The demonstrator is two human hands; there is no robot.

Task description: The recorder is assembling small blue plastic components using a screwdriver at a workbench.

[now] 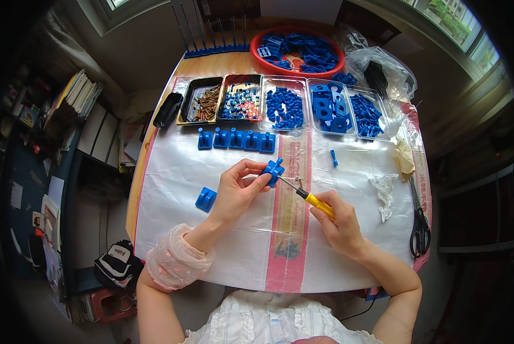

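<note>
Between the thumb and fingers of my left hand [242, 186] is a small blue plastic bracket [274, 169], held above the middle of the table. My right hand [340, 223] grips a screwdriver [319, 205] with a yellow and black handle. Its metal shaft points up and left, and the tip meets the bracket; the exact contact is too small to make out. Left of my left wrist lies another blue bracket [206, 199]. Beyond my hands, several blue brackets with upright pegs [236, 139] stand in a row. A loose blue peg [334, 158] lies farther right.
Trays of screws [207, 103], nuts [241, 102], blue pegs [284, 108], square plates [330, 109] and small blue parts [367, 116] line the back. Behind them sits a red basin [256, 54] of blue pieces. Black scissors [420, 232] lie at the right edge, near crumpled tissue [384, 195].
</note>
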